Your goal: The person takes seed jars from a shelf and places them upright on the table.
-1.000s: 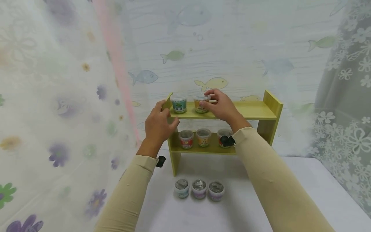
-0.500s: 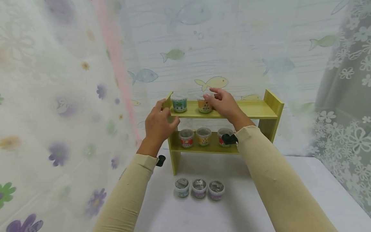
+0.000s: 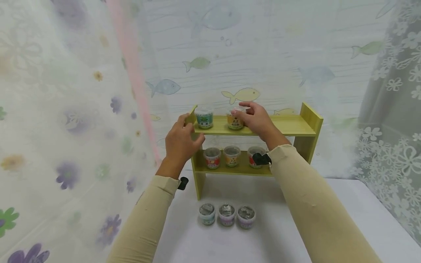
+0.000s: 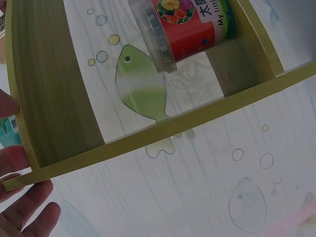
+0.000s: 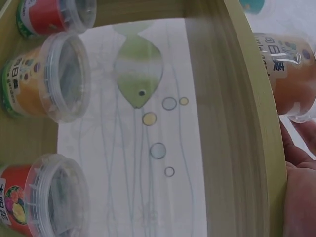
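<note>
My right hand (image 3: 256, 120) pinches an orange-labelled plastic cup (image 3: 235, 123) with a clear lid, upright on the top board of a small yellow-green shelf (image 3: 286, 126). In the right wrist view, part of this orange cup (image 5: 289, 74) shows past the board's edge, beside the hand (image 5: 301, 197). My left hand (image 3: 181, 140) grips the shelf's left side panel near the top; in the left wrist view its fingers (image 4: 37, 205) lie on both sides of that edge. A teal-green labelled cup (image 3: 205, 120) stands left of the orange one, close to the left hand.
The lower board holds a red cup (image 3: 212, 159), an orange cup (image 3: 231, 157) and another red cup (image 3: 254, 156), partly behind the right wrist camera. Three foil-topped cups (image 3: 227, 215) stand in a row on the white table before the shelf. A fish-print curtain (image 3: 269, 54) hangs behind.
My right hand has slid the orange cup a short way right along the top board, widening its gap from the teal-green cup. The left hand has stayed on the side panel.
</note>
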Tool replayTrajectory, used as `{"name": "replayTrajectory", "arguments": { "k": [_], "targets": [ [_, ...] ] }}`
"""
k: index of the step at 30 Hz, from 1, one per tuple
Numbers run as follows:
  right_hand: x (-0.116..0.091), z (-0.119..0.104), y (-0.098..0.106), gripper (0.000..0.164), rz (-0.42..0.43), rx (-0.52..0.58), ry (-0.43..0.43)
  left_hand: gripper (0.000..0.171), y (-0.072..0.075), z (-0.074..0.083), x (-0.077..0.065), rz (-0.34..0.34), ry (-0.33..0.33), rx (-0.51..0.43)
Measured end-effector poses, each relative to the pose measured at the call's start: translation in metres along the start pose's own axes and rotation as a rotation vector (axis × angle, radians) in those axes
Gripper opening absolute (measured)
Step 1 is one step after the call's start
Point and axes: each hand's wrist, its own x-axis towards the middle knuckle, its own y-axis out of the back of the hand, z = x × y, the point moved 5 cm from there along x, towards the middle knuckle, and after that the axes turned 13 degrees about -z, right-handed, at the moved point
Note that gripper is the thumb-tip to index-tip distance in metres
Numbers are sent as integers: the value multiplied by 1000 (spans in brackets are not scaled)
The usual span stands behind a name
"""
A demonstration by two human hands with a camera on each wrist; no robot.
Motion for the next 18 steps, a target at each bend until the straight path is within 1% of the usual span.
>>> {"name": "replayTrajectory", "arguments": {
  "k": [4,8,10,15,18],
  "targets": [
    [0,0,-1,75,14,-20,-1,34,1,0,0,-4,-4,7],
    [0,0,-2,75,-2,26,-2,38,0,-1,-2,-24,3,30],
    [0,-1,-2,75,-16,31,-8,40,-1,-2,-2,-28,7,38],
    [0,-5,2,75,-36,-26,-17,42,0,-2,-1,-12,-10,26],
    [0,-5,5,76,-50,-42,-17,41,-1,-2,0,-19,-15,17]
  ]
}}
